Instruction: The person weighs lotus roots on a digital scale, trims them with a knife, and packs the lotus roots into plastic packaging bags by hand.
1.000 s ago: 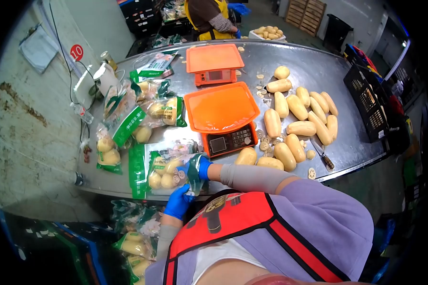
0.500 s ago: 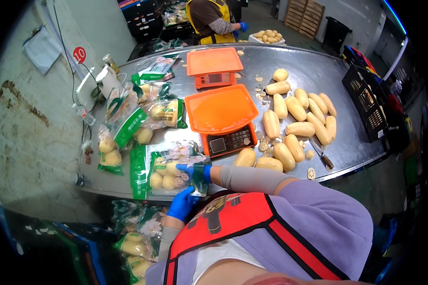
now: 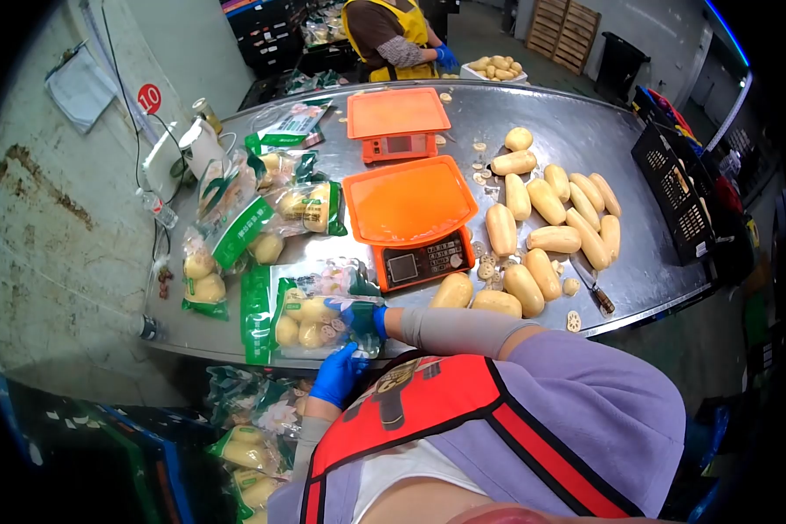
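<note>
A clear and green bag point(image 3: 288, 330) with peeled lotus root pieces lies at the table's front edge. My right hand point(image 3: 367, 320), in a blue glove, is at the bag's right end, partly behind clear plastic, its fingers stretched toward the pieces. My left hand point(image 3: 339, 374), also gloved in blue, is closed on the bag's lower right edge. Just beyond the bag stands an orange scale point(image 3: 409, 203) with a bare pan. Several peeled lotus roots point(image 3: 546, 201) and a knife point(image 3: 601, 297) lie to the right.
More filled bags point(image 3: 306, 208) lie at the left, near a white jug point(image 3: 201, 147). A second orange scale point(image 3: 395, 113) stands farther back. A black crate point(image 3: 672, 188) borders the right side. Across the table is a person in a yellow apron point(image 3: 415, 22). Packed bags point(image 3: 249, 450) sit below the front edge.
My right hand has shifted slightly over the bag, and its fingers have stretched left. My left hand has moved slightly right. The person across the table has brought a gloved hand beside the white crate.
</note>
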Action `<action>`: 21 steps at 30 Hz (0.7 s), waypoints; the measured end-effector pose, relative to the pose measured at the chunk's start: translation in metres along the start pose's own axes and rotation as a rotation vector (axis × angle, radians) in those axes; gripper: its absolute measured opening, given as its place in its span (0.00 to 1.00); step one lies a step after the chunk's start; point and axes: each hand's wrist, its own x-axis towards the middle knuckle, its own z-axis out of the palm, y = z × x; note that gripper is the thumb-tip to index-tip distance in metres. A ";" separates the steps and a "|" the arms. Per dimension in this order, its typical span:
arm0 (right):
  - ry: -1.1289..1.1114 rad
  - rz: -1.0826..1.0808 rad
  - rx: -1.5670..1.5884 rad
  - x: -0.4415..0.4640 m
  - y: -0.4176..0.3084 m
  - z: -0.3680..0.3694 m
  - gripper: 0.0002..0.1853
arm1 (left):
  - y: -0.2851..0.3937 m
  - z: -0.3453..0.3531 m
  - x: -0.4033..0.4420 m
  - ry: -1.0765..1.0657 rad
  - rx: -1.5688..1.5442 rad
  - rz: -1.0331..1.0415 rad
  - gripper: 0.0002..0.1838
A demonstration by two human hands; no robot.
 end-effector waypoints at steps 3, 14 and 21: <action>0.000 -0.001 -0.002 0.001 -0.001 -0.002 0.21 | 0.000 -0.002 0.001 0.002 0.001 -0.023 0.06; 0.006 0.012 -0.023 -0.001 0.001 -0.002 0.20 | -0.006 -0.010 0.006 -0.022 -0.058 -0.027 0.08; 0.013 0.008 -0.026 0.002 -0.003 -0.003 0.21 | 0.004 0.010 -0.009 0.006 0.102 0.007 0.07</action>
